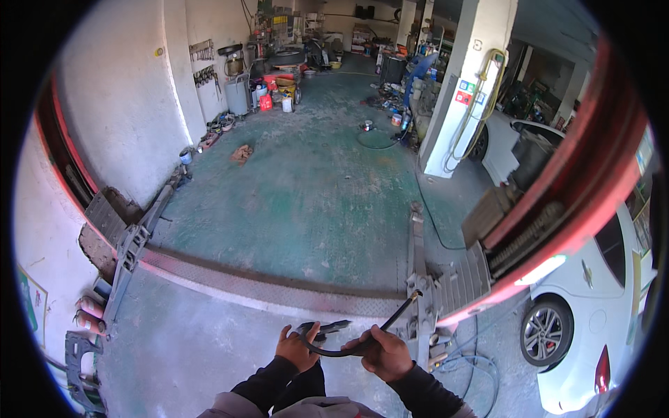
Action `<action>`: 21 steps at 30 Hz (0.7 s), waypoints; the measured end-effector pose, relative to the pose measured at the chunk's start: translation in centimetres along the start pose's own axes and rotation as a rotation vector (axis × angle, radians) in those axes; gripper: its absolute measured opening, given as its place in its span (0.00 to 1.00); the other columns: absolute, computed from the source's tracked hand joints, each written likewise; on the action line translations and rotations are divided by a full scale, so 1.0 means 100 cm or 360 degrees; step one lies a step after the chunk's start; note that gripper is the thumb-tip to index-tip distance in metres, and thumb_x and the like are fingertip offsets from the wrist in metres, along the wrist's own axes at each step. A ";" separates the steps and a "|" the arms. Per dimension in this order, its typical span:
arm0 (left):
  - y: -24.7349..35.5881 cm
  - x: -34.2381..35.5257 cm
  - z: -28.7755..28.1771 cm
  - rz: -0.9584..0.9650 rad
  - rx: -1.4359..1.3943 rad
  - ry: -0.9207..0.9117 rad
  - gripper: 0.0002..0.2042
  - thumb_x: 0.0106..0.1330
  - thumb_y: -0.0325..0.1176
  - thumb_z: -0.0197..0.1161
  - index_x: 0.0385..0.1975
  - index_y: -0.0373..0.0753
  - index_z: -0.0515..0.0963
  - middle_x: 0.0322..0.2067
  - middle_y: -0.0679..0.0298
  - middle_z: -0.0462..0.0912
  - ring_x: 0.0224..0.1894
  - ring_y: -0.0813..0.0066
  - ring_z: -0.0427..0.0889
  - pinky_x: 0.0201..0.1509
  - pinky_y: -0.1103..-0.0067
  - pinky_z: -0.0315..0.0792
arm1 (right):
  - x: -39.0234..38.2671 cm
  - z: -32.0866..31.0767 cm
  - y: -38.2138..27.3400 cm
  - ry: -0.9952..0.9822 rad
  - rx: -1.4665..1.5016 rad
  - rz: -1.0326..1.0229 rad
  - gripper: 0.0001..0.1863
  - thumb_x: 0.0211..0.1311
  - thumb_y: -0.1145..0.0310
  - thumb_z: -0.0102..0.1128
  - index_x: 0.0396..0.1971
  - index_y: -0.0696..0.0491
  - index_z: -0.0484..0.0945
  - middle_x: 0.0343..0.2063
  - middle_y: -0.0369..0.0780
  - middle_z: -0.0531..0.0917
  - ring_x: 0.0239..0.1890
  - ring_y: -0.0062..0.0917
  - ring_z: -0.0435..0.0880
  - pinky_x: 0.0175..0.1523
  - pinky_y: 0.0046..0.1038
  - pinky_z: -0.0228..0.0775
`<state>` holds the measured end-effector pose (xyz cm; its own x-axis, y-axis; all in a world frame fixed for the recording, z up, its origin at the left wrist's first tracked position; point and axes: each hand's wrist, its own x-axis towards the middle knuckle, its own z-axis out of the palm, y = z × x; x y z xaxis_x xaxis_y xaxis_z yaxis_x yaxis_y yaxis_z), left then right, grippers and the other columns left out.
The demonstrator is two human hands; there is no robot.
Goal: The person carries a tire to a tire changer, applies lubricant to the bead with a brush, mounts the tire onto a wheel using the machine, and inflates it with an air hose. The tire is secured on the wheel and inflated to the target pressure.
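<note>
My left hand is closed on a bend of a black hose, near a dark object that I cannot make out clearly, behind its fingers. My right hand grips the same hose further along, where it rises straight to a small metal fitting at its tip. Both hands are low in the head view, over the grey floor, and the fitting shows in front of a lift arm.
Red lift posts stand either side, joined by a floor plate. A white car is at right, with hoses nearby. Fire extinguishers sit lower left. A pillar and cluttered containers are further back.
</note>
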<state>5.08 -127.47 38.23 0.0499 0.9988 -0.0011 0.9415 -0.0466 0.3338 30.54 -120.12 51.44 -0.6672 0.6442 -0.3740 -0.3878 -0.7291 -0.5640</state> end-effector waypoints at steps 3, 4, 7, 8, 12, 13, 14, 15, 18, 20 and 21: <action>-0.053 0.075 -0.025 0.0078 0.0187 0.0163 0.33 0.61 0.48 0.65 0.69 0.49 0.72 0.47 0.59 0.87 0.50 0.57 0.83 0.71 0.51 0.57 | 0.084 -0.004 -0.052 0.0094 -0.0067 0.0019 0.20 0.81 0.52 0.45 0.41 0.54 0.77 0.47 0.56 0.86 0.53 0.46 0.87 0.25 0.24 0.65; -0.070 0.101 -0.034 0.0081 0.0241 0.0198 0.33 0.60 0.48 0.66 0.67 0.49 0.74 0.45 0.59 0.87 0.50 0.57 0.83 0.71 0.50 0.58 | 0.111 -0.003 -0.070 0.0109 -0.0064 0.0019 0.20 0.81 0.52 0.45 0.41 0.54 0.77 0.47 0.56 0.86 0.53 0.46 0.86 0.25 0.24 0.64; -0.110 0.186 -0.071 0.0075 0.0298 0.0326 0.28 0.58 0.48 0.68 0.60 0.47 0.80 0.38 0.51 0.79 0.46 0.48 0.76 0.62 0.53 0.62 | 0.190 0.002 -0.128 0.0177 -0.0116 0.0032 0.20 0.81 0.51 0.46 0.41 0.54 0.77 0.46 0.57 0.86 0.53 0.45 0.87 0.24 0.23 0.64; -0.119 0.213 -0.088 0.0065 0.0349 0.0341 0.28 0.58 0.47 0.68 0.60 0.47 0.80 0.37 0.50 0.77 0.45 0.47 0.74 0.60 0.54 0.62 | 0.211 0.004 -0.145 0.0172 -0.0098 0.0034 0.21 0.81 0.51 0.46 0.40 0.54 0.77 0.46 0.57 0.86 0.52 0.44 0.87 0.24 0.23 0.64; -0.143 0.333 -0.158 -0.0064 0.0248 0.0403 0.30 0.54 0.43 0.69 0.61 0.48 0.79 0.43 0.50 0.74 0.49 0.46 0.72 0.61 0.53 0.62 | 0.299 0.005 -0.231 0.0158 0.0040 0.0046 0.22 0.81 0.50 0.44 0.39 0.53 0.77 0.42 0.52 0.88 0.49 0.45 0.87 0.23 0.23 0.64; -0.152 0.366 -0.171 -0.0001 0.0277 0.0557 0.31 0.53 0.42 0.69 0.62 0.48 0.79 0.46 0.49 0.74 0.52 0.45 0.72 0.62 0.52 0.61 | 0.327 0.001 -0.253 0.0070 0.0098 0.0031 0.22 0.81 0.50 0.44 0.39 0.52 0.77 0.41 0.51 0.88 0.49 0.45 0.87 0.23 0.23 0.65; -0.162 0.400 -0.179 0.0062 0.0302 0.0705 0.32 0.53 0.41 0.69 0.63 0.48 0.78 0.50 0.48 0.74 0.54 0.44 0.71 0.64 0.51 0.61 | 0.356 -0.005 -0.275 -0.0014 0.0157 0.0019 0.22 0.81 0.50 0.44 0.39 0.52 0.78 0.41 0.51 0.88 0.49 0.46 0.87 0.23 0.24 0.65; -0.173 0.434 -0.183 0.0097 0.0318 0.0821 0.33 0.52 0.41 0.69 0.64 0.49 0.77 0.54 0.47 0.74 0.56 0.44 0.71 0.65 0.50 0.60 | 0.386 -0.012 -0.295 -0.0150 0.0240 -0.0006 0.22 0.81 0.50 0.44 0.38 0.52 0.78 0.40 0.50 0.88 0.50 0.46 0.87 0.23 0.24 0.66; -0.215 0.535 -0.171 0.0077 0.0422 0.0785 0.37 0.52 0.38 0.68 0.68 0.47 0.73 0.62 0.48 0.70 0.60 0.43 0.71 0.67 0.47 0.59 | 0.485 -0.035 -0.351 -0.0157 0.0283 0.0023 0.22 0.81 0.51 0.43 0.39 0.54 0.77 0.40 0.51 0.88 0.50 0.47 0.88 0.24 0.25 0.65; -0.248 0.596 -0.152 0.0072 0.0075 0.0767 0.39 0.54 0.33 0.68 0.71 0.37 0.68 0.60 0.50 0.73 0.60 0.47 0.72 0.67 0.50 0.60 | 0.559 -0.051 -0.391 -0.0267 0.0136 0.0128 0.25 0.81 0.49 0.42 0.46 0.56 0.78 0.44 0.52 0.87 0.49 0.45 0.87 0.32 0.30 0.74; -0.264 0.626 -0.143 0.0025 -0.0117 0.0861 0.37 0.55 0.32 0.67 0.69 0.36 0.69 0.58 0.50 0.75 0.58 0.48 0.74 0.65 0.52 0.63 | 0.599 -0.057 -0.419 -0.0322 0.0005 0.0217 0.25 0.81 0.48 0.42 0.49 0.56 0.78 0.45 0.52 0.87 0.49 0.46 0.87 0.35 0.32 0.76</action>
<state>-21.36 -63.43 42.79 -0.1329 0.8655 0.4830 0.9153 -0.0798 0.3948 10.42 -49.62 48.49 -0.8271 0.4808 -0.2911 -0.2874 -0.8068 -0.5162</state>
